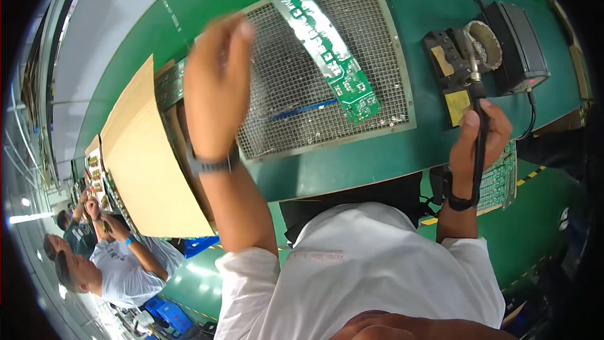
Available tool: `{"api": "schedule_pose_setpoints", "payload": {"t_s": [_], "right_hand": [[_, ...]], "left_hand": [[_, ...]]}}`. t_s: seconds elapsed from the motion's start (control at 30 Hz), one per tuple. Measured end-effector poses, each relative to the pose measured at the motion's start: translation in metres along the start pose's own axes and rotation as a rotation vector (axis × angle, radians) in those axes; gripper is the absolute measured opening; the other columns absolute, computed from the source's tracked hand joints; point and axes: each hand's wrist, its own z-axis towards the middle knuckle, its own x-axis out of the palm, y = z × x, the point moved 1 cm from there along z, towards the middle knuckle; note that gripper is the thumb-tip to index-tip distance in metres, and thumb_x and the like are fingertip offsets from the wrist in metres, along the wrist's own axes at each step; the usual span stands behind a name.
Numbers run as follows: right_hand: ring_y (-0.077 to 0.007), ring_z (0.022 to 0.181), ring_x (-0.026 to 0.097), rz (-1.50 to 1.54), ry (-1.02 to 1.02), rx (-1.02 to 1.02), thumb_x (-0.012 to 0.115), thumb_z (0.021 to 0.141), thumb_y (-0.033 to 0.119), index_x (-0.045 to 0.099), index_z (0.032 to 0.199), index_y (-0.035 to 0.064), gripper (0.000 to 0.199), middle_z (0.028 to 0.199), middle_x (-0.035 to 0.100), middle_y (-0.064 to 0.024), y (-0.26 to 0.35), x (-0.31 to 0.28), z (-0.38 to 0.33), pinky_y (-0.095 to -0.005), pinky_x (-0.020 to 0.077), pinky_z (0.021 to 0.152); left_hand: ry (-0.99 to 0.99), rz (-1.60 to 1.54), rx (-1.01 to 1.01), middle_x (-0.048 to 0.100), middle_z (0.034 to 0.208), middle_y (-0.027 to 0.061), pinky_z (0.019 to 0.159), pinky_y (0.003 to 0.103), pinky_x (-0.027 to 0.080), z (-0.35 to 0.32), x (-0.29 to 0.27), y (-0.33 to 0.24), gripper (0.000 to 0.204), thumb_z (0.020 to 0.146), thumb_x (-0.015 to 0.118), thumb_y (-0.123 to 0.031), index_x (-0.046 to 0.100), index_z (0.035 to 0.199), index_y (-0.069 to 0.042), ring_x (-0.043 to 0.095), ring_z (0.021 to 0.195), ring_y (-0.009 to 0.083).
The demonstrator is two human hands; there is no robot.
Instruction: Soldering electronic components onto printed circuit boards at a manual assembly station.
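Green bench [440, 0] carries a cardboard sheet [141, 151] at left and a wire mesh panel [283, 82] at centre; a long green circuit board [321, 44] lies diagonally across the mesh; left hand [214, 88] raised over the mesh's left edge, blurred, grip cannot be told; right hand [481, 145] fisted around a soldering iron [478, 119], tip up toward the stand [465, 56].

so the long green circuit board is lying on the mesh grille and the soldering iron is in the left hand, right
Not quite. The soldering iron is in the right hand, not the left; the head view shows it. The left hand is raised and blurred over the edge of the mesh grille, holding nothing visible. The long green circuit board does lie on the grille.
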Motion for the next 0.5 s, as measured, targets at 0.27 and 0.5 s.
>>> {"api": "schedule_pose_setpoints", "payload": {"t_s": [0.27, 0.5], "right_hand": [[-0.0114, 0.074, 0.055, 0.164, 0.094, -0.013, 0.059, 0.098, 0.013, 0.051, 0.12, 0.0006, 0.027, 0.094, 0.058, -0.0086, 0.028, 0.005, -0.015, -0.0253, 0.047, 0.068], [-0.0108, 0.076, 0.054, 0.161, 0.124, -0.05, 0.059, 0.099, 0.017, 0.052, 0.12, 0.0012, 0.028, 0.098, 0.057, -0.0084, 0.031, -0.006, -0.021, -0.0249, 0.0463, 0.07]], "left_hand": [[0.217, -0.1, -0.177, 0.071, 0.1, 0.0069, 0.076, 0.03, 0.051, 0.152, 0.025, 0.056, 0.037, 0.092, 0.066, -0.034, 0.069, 0.113, -0.004, 0.067, 0.088, 0.0184], [0.428, -0.265, -0.188, 0.068, 0.092, -0.0003, 0.071, 0.025, 0.052, 0.143, -0.012, 0.021, 0.023, 0.089, 0.072, -0.024, 0.07, 0.103, -0.006, 0.065, 0.083, 0.0111]]}}
